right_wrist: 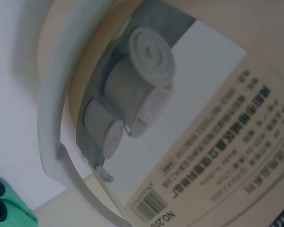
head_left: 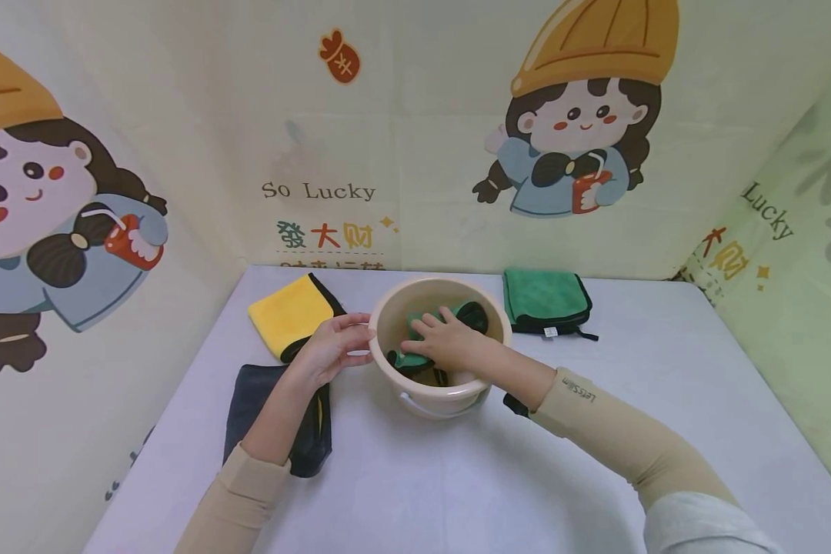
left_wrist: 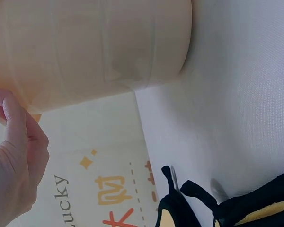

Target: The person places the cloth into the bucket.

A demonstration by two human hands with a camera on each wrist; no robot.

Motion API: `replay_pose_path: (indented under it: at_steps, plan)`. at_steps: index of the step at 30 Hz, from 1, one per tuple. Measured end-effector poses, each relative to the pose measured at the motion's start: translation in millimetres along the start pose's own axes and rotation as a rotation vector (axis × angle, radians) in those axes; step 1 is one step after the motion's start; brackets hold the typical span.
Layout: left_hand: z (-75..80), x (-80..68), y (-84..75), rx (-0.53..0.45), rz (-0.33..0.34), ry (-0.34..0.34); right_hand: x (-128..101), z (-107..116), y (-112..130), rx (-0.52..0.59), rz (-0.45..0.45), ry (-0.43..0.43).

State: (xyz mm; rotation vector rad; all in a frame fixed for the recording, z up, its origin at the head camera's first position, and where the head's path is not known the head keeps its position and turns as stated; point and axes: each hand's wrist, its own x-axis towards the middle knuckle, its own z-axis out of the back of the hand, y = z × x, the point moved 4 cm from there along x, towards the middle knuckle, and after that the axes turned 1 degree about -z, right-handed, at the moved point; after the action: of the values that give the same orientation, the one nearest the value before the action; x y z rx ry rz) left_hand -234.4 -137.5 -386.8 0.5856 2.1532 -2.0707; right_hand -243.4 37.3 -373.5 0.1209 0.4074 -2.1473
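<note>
A beige plastic bucket point(head_left: 443, 282) stands in the middle of the white table point(head_left: 665, 400). My left hand point(head_left: 332, 350) holds its left rim from outside. The left wrist view shows those fingertips point(left_wrist: 12, 113) on the rim of the bucket point(left_wrist: 94, 47). My right hand point(head_left: 443, 342) reaches down inside with its fingers spread flat on a green cloth with black edging point(head_left: 472, 314). The right wrist view is filled by the bucket's labelled wall point(right_wrist: 217, 142) and white handle point(right_wrist: 52, 118), with a corner of green cloth point(right_wrist: 9, 208); the hand itself is out of that view.
A yellow cloth point(head_left: 291, 312) lies at the back left. A dark grey cloth point(head_left: 249, 400) sits under my left forearm. A folded green cloth point(head_left: 543, 296) is at the back right, and a black scrap point(head_left: 515, 404) shows under my right forearm. Cartoon-printed walls enclose the table.
</note>
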Motion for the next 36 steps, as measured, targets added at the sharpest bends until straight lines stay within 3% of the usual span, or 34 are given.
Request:
replay_pose_path:
  at_steps: [5,11,25,31,33,36]
  plan:
    - [0.4,0.0,0.2,-0.005,0.008,-0.009,1,-2,1,-0.021,0.006,0.017]
    - [0.6,-0.1,-0.1,-0.01,0.009,-0.009,0,-3,-1,0.044,-0.003,0.038]
    - [-2.7,-0.3,-1.6,-0.036,0.0,0.018,-21,7,-18,0.246,-0.018,-0.104]
    - [-1.1,-1.1,-0.9,-0.046,-0.004,0.026,-43,24,-47,0.458,-0.073,-0.233]
    - [-0.8,-1.4,-1.0,-0.045,-0.002,0.027,-49,26,-64,0.519,-0.141,-0.32]
    - [-0.5,-1.5,-1.3,-0.044,-0.001,0.026,-56,21,-92,0.529,-0.287,-0.462]
